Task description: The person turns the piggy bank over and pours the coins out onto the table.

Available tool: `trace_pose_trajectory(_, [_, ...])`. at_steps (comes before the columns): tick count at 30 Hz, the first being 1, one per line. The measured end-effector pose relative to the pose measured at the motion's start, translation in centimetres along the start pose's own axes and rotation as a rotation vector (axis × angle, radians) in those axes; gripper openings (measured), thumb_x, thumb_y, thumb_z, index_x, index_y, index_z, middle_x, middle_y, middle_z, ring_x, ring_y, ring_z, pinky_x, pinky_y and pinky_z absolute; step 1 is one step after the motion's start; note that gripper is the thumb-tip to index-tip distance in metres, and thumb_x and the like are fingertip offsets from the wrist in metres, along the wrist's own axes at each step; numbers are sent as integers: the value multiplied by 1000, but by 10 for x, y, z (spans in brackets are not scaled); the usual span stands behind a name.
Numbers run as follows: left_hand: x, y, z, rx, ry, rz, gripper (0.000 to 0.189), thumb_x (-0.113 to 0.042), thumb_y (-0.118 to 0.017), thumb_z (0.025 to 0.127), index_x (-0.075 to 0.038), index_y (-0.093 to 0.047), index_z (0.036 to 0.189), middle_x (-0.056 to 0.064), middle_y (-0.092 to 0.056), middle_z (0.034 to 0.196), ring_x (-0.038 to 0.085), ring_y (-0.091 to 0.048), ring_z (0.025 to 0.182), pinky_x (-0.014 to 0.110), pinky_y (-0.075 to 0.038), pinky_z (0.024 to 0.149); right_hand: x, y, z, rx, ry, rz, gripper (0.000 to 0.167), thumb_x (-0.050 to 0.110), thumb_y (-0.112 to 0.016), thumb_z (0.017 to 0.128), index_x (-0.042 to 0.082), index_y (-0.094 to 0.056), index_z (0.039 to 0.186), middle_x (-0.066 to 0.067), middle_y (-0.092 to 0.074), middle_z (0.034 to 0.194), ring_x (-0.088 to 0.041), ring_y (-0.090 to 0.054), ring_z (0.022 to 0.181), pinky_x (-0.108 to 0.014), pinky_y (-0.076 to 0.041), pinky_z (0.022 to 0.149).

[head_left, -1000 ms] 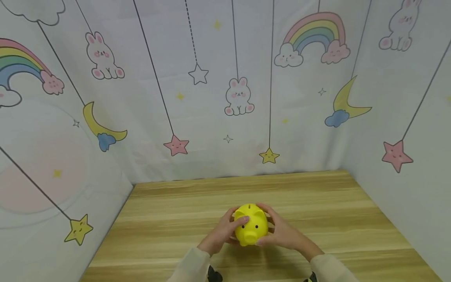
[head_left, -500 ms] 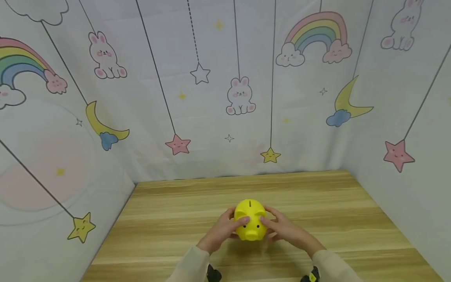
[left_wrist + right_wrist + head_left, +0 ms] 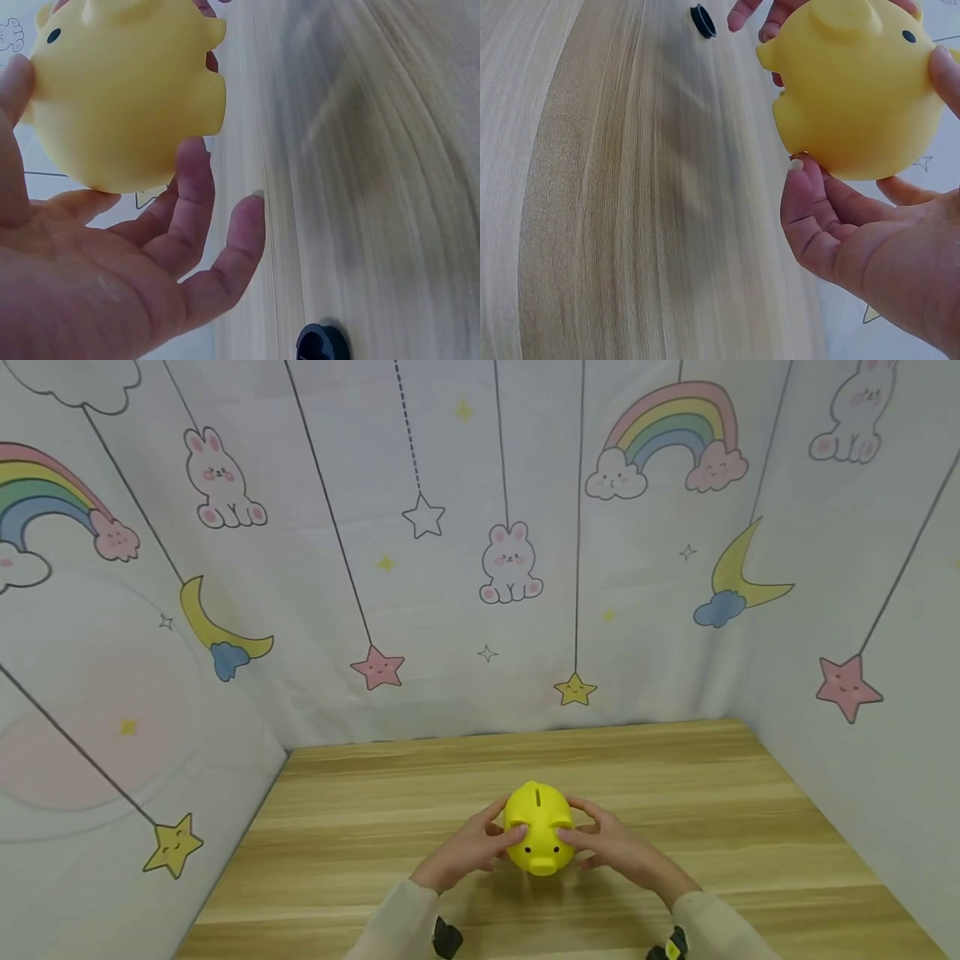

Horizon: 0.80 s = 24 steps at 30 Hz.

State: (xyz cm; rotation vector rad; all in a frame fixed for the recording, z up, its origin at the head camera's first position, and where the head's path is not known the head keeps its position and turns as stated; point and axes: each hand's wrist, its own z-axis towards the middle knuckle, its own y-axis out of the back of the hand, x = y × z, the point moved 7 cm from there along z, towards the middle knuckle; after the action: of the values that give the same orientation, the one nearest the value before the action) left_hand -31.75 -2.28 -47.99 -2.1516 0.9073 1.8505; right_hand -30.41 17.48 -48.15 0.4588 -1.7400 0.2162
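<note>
While two cream sleeves (image 3: 397,920) reach in on the near side of the yellow piggy bank (image 3: 542,828), a black device sits at each wrist, the right-hand one (image 3: 667,947) with a yellow patch (too small to tell whether it bears writing). Nearer the piggy bank come the left hand (image 3: 468,845) and right hand (image 3: 617,847), one on each flank of it. Their grip is as wide as its round body: the thumbs press on its front beside the ears, fingers curl round its sides and under it, and the left little finger stands away from it.

Held above the table (image 3: 360,810) between both palms, the piggy bank is roughly upright, feet toward the wood. Its snout (image 3: 543,866) points back at the person; its long axis, like the dark slot (image 3: 537,797) on top, runs from near to far, almost straight ahead.

Apart from the piggy bank, a black ring-like piece (image 3: 703,22) lies on the table. Beyond it all hangs a pale cloth (image 3: 450,718), printed with rabbits, moons, rainbows and stars, one small yellow star (image 3: 575,690) showing beyond the piggy bank and slightly to its right.
</note>
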Motion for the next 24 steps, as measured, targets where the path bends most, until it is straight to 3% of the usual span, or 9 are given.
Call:
trace_pose_trajectory(8, [-1, 0, 0, 5, -24, -48, 86, -45, -71, 91, -19, -24, 159, 13, -62, 110, 36, -64, 95, 53, -52, 82, 2, 0, -1, 22, 31, -19, 84, 31, -70, 95, 7, -18, 156, -27, -55, 133, -29, -64, 103, -50, -54, 82])
trace_pose_trajectory(15, [-1, 0, 1, 5, -97, -84, 89, -30, -79, 88, -23, -24, 158, 18, -55, 127, 30, -66, 97, 51, -54, 84, 2, 3, -2, 22, 69, -26, 91, 22, -77, 89, 13, -19, 157, -34, -41, 143, -31, -64, 104, -50, -55, 79])
trace_pose_trajectory(18, [-3, 0, 1, -10, -156, -79, 91, -22, -82, 85, -27, -26, 157, 19, -49, 135, 29, -65, 101, 48, -54, 85, 2, 3, -1, 33, 126, -23, 95, 13, -78, 86, 15, -17, 158, -36, -33, 147, -32, -65, 103, -48, -56, 81])
trace_pose_trajectory(24, [-9, 2, -1, -35, -276, -80, 97, -14, -84, 81, -33, -26, 156, 17, -40, 146, 29, -63, 105, 42, -55, 84, 13, -1, -4, 37, 333, -88, 95, 7, -77, 87, 9, -14, 158, -37, -30, 148, -36, -62, 106, -41, -56, 82])
